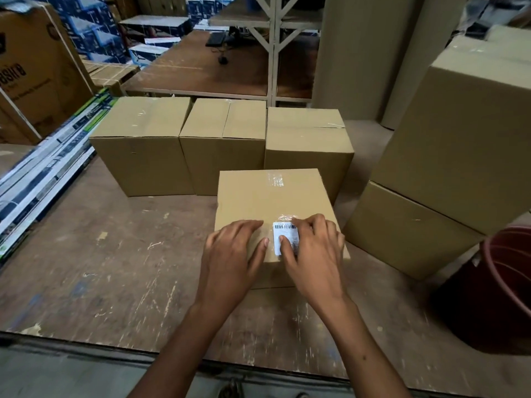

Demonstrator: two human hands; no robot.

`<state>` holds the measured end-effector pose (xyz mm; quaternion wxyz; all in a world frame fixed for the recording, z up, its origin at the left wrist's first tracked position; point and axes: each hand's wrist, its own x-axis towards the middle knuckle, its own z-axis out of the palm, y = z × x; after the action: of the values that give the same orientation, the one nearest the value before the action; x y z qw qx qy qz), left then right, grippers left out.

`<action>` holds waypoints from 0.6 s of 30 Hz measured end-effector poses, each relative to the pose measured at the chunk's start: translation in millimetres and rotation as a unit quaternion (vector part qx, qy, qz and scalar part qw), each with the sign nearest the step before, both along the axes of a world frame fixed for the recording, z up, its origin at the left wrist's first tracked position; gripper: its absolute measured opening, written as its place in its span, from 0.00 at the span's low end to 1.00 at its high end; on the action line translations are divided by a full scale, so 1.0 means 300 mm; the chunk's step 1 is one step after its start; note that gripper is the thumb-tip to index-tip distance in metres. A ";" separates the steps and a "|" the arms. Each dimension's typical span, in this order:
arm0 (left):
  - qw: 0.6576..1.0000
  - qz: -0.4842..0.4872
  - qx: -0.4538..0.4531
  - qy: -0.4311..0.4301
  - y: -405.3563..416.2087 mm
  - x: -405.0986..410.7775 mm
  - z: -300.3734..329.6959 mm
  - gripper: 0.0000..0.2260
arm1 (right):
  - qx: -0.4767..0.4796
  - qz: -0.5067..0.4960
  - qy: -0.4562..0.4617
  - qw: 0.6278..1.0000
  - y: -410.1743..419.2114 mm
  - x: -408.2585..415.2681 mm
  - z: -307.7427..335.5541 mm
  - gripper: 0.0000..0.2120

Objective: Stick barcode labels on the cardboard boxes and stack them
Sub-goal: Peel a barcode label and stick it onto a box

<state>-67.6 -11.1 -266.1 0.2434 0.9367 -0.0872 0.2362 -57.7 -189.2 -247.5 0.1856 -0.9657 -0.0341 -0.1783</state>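
Far left, flat printed packs [48, 168] lie stacked along the edge of the worn wooden table [115, 268]. Behind, 3 plain cardboard boxes sit in a row, touching: left box [143, 145], middle box [224, 145], right box [307, 139]. In front of them, nearest the person, is the box being labelled [270, 196]. Left hand [232, 251] lies flat on its top, fingers relaxed, gripping nothing. Just beside it the white barcode label [283, 238] sits on the box top w/ the right hand [313, 248] pressing it down, thumb & fingers spread, not curled round anything. Right of that, 2 bigger boxes [448, 156] stacked, then a dark red bucket [500, 288] at the table's edge.
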 end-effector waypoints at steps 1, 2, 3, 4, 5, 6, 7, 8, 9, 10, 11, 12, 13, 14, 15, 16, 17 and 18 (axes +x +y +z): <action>1.000 0.006 0.007 0.002 -0.005 0.003 0.003 0.15 | 0.000 0.005 0.007 1.000 0.001 0.006 0.008 0.20; 1.000 0.011 0.015 0.004 -0.009 0.007 0.005 0.15 | 0.000 0.011 0.012 1.000 0.002 0.010 0.016 0.20; 1.000 0.016 0.022 0.006 -0.013 0.012 0.008 0.14 | -0.003 0.016 0.015 1.000 0.003 0.013 0.022 0.19; 0.999 0.018 0.028 0.008 -0.016 0.018 0.012 0.13 | -0.006 0.019 0.018 1.000 0.005 0.013 0.027 0.19; 0.999 0.018 0.034 0.010 -0.020 0.026 0.015 0.13 | -0.004 0.018 0.021 1.000 0.008 0.011 0.031 0.20; 0.999 0.016 0.038 0.011 -0.024 0.035 0.019 0.12 | 0.003 0.014 0.027 1.000 0.010 0.011 0.036 0.21; 0.999 0.013 0.042 0.012 -0.029 0.043 0.021 0.12 | 0.011 0.009 0.033 0.999 0.009 0.012 0.038 0.22; 0.999 0.011 0.044 0.013 -0.033 0.052 0.022 0.12 | 0.018 0.004 0.037 0.999 0.006 0.014 0.040 0.23; 0.999 0.010 0.043 0.016 -0.036 0.061 0.021 0.12 | 0.024 0.000 0.040 0.999 0.001 0.017 0.039 0.24; 0.999 0.009 0.039 0.021 -0.036 0.068 0.020 0.12 | 0.030 0.001 0.042 0.999 -0.007 0.021 0.038 0.25; 0.999 0.007 0.033 0.024 -0.034 0.074 0.018 0.12 | 0.036 0.007 0.042 0.998 -0.017 0.025 0.034 0.25; 0.999 0.005 0.028 0.027 -0.031 0.077 0.014 0.12 | 0.039 0.015 0.040 0.998 -0.030 0.028 0.027 0.25; 0.999 0.001 0.021 0.028 -0.027 0.079 0.011 0.12 | 0.041 0.022 0.037 0.998 -0.043 0.030 0.019 0.24; 0.999 -0.004 0.014 0.028 -0.022 0.079 0.010 0.12 | 0.043 0.026 0.035 0.998 -0.056 0.032 0.009 0.24; 0.999 -0.011 0.012 0.028 -0.017 0.078 0.008 0.12 | 0.047 0.027 0.035 0.998 -0.068 0.033 -0.001 0.24; 0.999 -0.018 0.017 0.028 -0.012 0.077 0.006 0.12 | 0.048 0.028 0.036 0.998 -0.076 0.035 -0.008 0.25; 0.999 -0.024 0.025 0.027 -0.007 0.075 0.005 0.13 | 0.046 0.030 0.035 0.998 -0.081 0.037 -0.013 0.26; 0.999 -0.030 0.033 0.028 -0.001 0.075 0.005 0.13 | 0.038 0.030 0.034 0.998 -0.082 0.038 -0.016 0.28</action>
<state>-45.1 -11.3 -264.7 0.2222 0.9472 -0.1162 0.1999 -46.2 -213.7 -252.2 0.2286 -0.9620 -0.0494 -0.1407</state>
